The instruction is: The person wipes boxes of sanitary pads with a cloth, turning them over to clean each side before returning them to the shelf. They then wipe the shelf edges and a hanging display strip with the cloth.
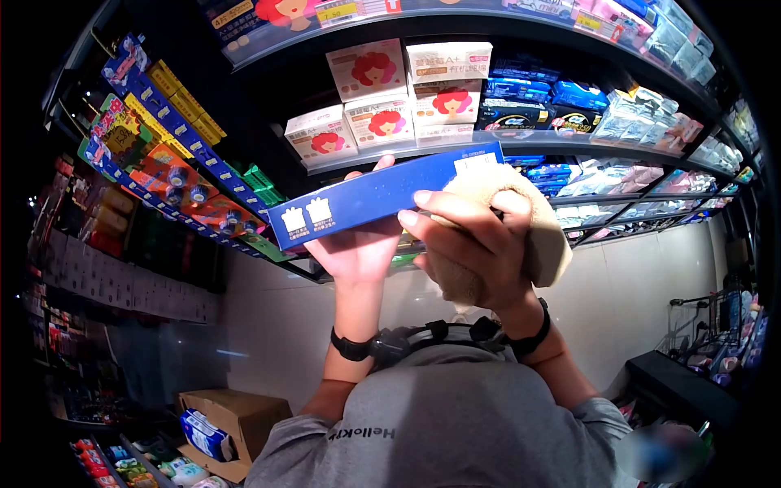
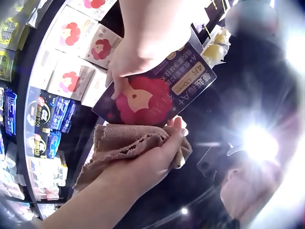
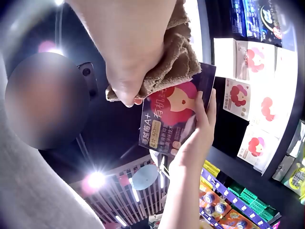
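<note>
My left hand grips a dark blue box of sanitary pads from underneath and behind. The box is raised in front of the shelves, its narrow blue side toward the head camera. Its printed front, with a red-haired figure, shows in both wrist views, and left fingers lie across that front. My right hand holds a folded tan cloth at the box's right end, the cloth against its edge. In the right wrist view the cloth bunches below my right hand and overlaps the box's upper end.
White boxes with a red-haired figure stand stacked on the shelf ahead, beside blue packs. A side rack of colourful goods is at the left. An open cardboard carton sits at lower left, and a cart at right.
</note>
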Demonstrator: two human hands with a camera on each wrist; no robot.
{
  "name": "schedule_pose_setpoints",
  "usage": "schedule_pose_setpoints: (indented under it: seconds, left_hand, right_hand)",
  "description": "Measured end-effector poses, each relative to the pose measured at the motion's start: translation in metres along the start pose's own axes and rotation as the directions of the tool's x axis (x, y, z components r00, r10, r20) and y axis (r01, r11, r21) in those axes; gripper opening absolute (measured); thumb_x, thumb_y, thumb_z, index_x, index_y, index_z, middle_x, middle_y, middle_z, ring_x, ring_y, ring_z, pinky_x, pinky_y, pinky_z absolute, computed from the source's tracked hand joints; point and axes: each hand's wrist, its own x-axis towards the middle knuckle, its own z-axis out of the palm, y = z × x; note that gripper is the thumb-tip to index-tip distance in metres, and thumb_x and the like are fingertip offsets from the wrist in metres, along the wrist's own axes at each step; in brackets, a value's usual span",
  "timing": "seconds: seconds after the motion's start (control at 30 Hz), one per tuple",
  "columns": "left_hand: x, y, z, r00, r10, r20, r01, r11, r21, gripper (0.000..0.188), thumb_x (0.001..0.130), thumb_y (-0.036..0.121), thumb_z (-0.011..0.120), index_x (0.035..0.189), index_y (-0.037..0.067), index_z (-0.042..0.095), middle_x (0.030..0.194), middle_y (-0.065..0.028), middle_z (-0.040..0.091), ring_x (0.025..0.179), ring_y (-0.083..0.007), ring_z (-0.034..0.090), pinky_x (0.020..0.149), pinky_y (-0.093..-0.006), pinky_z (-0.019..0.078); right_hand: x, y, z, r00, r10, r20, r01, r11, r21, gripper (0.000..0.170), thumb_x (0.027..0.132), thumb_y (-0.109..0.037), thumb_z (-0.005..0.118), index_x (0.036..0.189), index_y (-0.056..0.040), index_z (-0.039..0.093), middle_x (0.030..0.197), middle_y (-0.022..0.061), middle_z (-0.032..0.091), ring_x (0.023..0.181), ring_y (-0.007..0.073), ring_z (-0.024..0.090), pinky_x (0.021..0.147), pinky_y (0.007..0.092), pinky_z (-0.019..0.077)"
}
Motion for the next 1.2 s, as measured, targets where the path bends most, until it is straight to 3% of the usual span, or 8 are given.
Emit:
schedule_pose_setpoints:
  seconds: [0.2,0.47,0.63,0.9,0.93,1.03,1.17,1.2]
  left_hand:
    - [0.001,-0.001,0.007,0.998,-0.019,0.053,0.027,0.989,-0.143,0.061,0.077,0.06,0.043,0.109,0.01,0.053,0.129,-0.0186,0.04,0.122,-0.0335,0.034,0.102,-0.052,0.0212]
    - [0.004,0.001,0.008,0.998,-0.026,-0.056,0.025,0.999,-0.023,0.06,0.077,0.057,0.046,0.111,0.008,0.051,0.129,-0.0202,0.039,0.123,-0.0347,0.033,0.101,-0.0531,0.0237]
    - [0.01,-0.003,0.004,1.0,0.009,0.013,-0.009,1.0,0.018,0.053,0.082,0.054,0.038,0.102,0.012,0.063,0.116,-0.0011,0.053,0.126,-0.0324,0.027,0.101,-0.0536,0.0239]
    - [0.015,-0.009,-0.001,0.99,-0.087,-0.108,0.078,0.993,-0.084,0.066,0.075,0.06,0.045,0.113,0.005,0.051,0.129,-0.0206,0.038,0.125,-0.0339,0.03,0.104,-0.0526,0.0189]
    - [0.017,-0.011,-0.004,0.993,-0.109,0.034,0.113,0.98,-0.162,0.067,0.076,0.06,0.045,0.112,0.004,0.05,0.129,-0.0204,0.038,0.125,-0.0365,0.028,0.104,-0.0527,0.018]
    - [0.019,-0.012,-0.018,0.991,-0.117,0.058,0.126,0.978,-0.165,0.071,0.079,0.06,0.038,0.118,0.002,0.048,0.132,-0.0209,0.036,0.121,-0.037,0.034,0.099,-0.0566,0.0226]
    - [0.019,-0.001,-0.024,0.976,-0.216,0.007,0.216,0.975,-0.05,0.077,0.077,0.065,0.036,0.119,0.001,0.044,0.134,-0.0218,0.032,0.12,-0.0343,0.036,0.098,-0.0549,0.0248]
    - [0.018,0.001,-0.025,0.974,-0.221,-0.054,0.221,0.975,-0.001,0.079,0.077,0.068,0.035,0.119,0.001,0.043,0.134,-0.0219,0.033,0.12,-0.0332,0.037,0.098,-0.0542,0.0257]
  right_hand:
    - [0.006,-0.011,0.01,0.95,0.301,-0.087,-0.296,0.953,0.062,0.041,0.071,-0.03,0.067,0.109,-0.0163,0.061,0.101,0.0048,0.046,0.09,0.0216,0.042,0.082,0.0337,0.035]
    - [0.001,0.003,0.002,0.987,0.123,-0.099,-0.122,0.992,0.017,0.031,0.071,-0.027,0.065,0.1,-0.0187,0.064,0.105,0.0041,0.048,0.094,0.0225,0.046,0.082,0.0346,0.0379]
    - [-0.004,0.009,0.001,0.988,0.088,-0.124,-0.088,0.996,-0.001,0.042,0.072,-0.025,0.061,0.113,-0.0162,0.055,0.113,0.004,0.047,0.101,0.0162,0.043,0.084,0.0307,0.0349]
    - [-0.004,0.029,0.005,0.932,0.193,-0.307,-0.208,0.978,-0.018,0.025,0.081,-0.029,0.055,0.092,-0.007,0.063,0.097,0.0111,0.049,0.094,0.0286,0.047,0.08,0.04,0.0402]
    - [-0.012,0.047,0.02,0.931,0.087,-0.356,-0.111,0.993,-0.047,0.041,0.085,-0.041,0.05,0.089,-0.0022,0.062,0.1,0.0155,0.052,0.094,0.0293,0.048,0.082,0.0407,0.0399]
    - [-0.01,0.056,0.012,0.92,0.337,-0.2,-0.255,0.902,0.35,0.058,0.079,-0.049,0.053,0.101,0.0046,0.054,0.104,0.0197,0.053,0.098,0.0319,0.049,0.083,0.037,0.0425]
    - [-0.017,0.076,0.042,0.947,0.278,-0.162,-0.14,0.811,0.568,0.058,0.062,-0.04,0.073,0.094,0.0041,0.054,0.095,0.0154,0.054,0.086,0.0276,0.055,0.074,0.0323,0.0454]
    - [-0.021,0.073,0.045,0.868,0.495,0.029,-0.35,0.569,0.744,0.048,0.059,-0.025,0.077,0.091,0.0027,0.055,0.093,0.0141,0.054,0.084,0.025,0.054,0.074,0.0297,0.0442]
